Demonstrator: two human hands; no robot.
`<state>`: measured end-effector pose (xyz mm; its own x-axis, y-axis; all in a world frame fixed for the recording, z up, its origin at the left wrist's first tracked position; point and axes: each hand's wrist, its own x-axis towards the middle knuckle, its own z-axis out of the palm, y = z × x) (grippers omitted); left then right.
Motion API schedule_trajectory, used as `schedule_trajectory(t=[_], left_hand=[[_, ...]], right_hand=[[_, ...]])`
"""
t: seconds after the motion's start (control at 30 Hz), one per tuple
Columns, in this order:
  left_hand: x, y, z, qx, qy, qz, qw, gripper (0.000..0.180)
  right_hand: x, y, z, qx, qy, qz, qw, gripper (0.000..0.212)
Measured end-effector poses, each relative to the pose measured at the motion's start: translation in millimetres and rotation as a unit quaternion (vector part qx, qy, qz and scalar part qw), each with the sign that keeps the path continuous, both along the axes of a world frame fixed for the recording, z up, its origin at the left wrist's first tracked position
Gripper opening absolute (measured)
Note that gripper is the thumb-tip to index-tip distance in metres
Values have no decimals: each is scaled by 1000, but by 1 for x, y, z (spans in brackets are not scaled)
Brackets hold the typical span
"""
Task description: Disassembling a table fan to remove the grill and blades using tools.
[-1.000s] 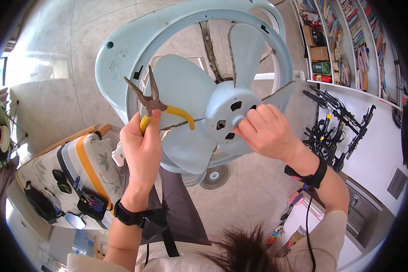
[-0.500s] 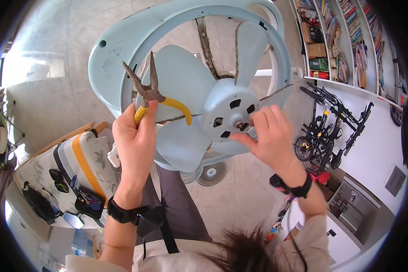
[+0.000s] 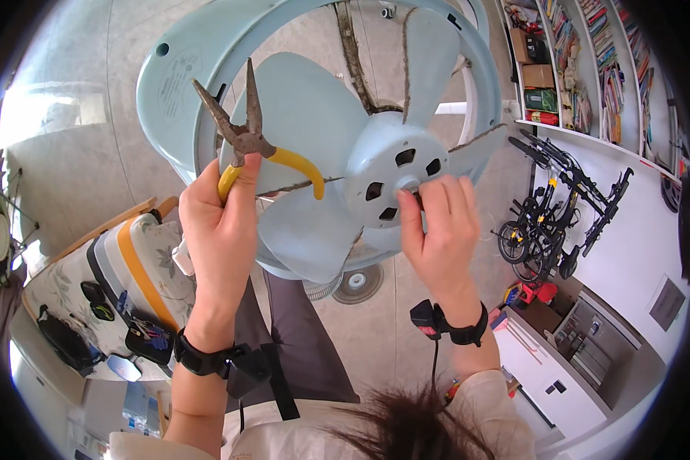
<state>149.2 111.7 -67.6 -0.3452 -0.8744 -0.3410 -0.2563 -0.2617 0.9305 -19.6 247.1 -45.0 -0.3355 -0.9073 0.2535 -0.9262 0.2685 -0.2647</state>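
My left hand [image 3: 221,230] is wrapped round one yellow handle of a pair of long-nose pliers [image 3: 247,141]. The pliers' rusty jaws point up and stand apart, over the edge of a pale blue fan blade [image 3: 303,115]. At the middle of the fan's slotted hub [image 3: 383,163], the thumb and fingers of my right hand [image 3: 443,234] pinch the short centre shaft, which they mostly cover. Dark dirt lines the edges of the blades. Around them runs the light blue round fan housing [image 3: 169,103].
A patterned padded bench [image 3: 146,264] at left carries sunglasses [image 3: 98,300] and a black tool case [image 3: 149,343]. On the floor beyond my knees lies a round grey fan part [image 3: 356,284]. Folded bicycles [image 3: 563,207] and bookshelves [image 3: 579,69] line the right.
My right fingers have closed in on the hub's centre, and that forearm has swung left. The hub's slots have shifted slightly. My left hand with the pliers has moved a little up and left.
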Motion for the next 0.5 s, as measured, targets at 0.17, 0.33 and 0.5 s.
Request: schedule_trajectory(t=[0.17,0.33,0.5], left_hand=[[1,-1,-1,-9,-8,-15,1000,28],[0,-2,2,10,1,-8,1000,27],[2,-4,4,15,25,4,1000,21]], right_hand=[[-9,-3,3,9,36,69,997,22],[-10,-1,4,23,35,65,997,23],[-2,9,10,35,-23,27,999,24]])
